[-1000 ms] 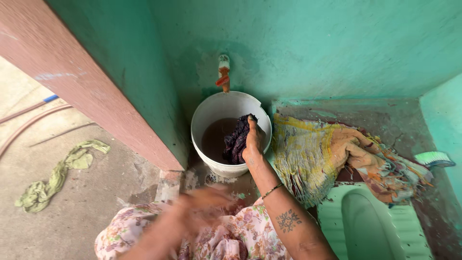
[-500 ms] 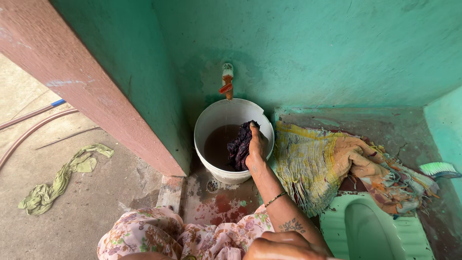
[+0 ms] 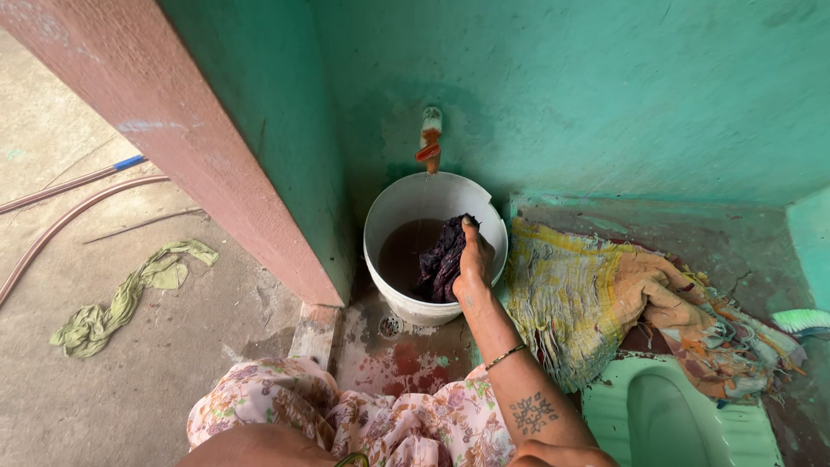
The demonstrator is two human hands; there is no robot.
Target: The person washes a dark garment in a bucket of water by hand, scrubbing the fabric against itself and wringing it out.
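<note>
White plastic makes up the bucket [image 3: 393, 229], which stands in the corner of the green walls directly under the orange-handled tap [image 3: 429, 138] and holds brownish water. At the bucket's right rim the right hand [image 3: 474, 264] is closed around a dark purple cloth [image 3: 442, 259], pressing the wet bundle against the inside wall, while the left hand is out of view below the picture's lower edge. Just right of the bucket lies a yellow and orange patterned cloth [image 3: 596, 294] on the wet floor, and well to the bucket's left, beyond the pink door frame [image 3: 173, 130], a green rag [image 3: 121, 298] lies on concrete.
</note>
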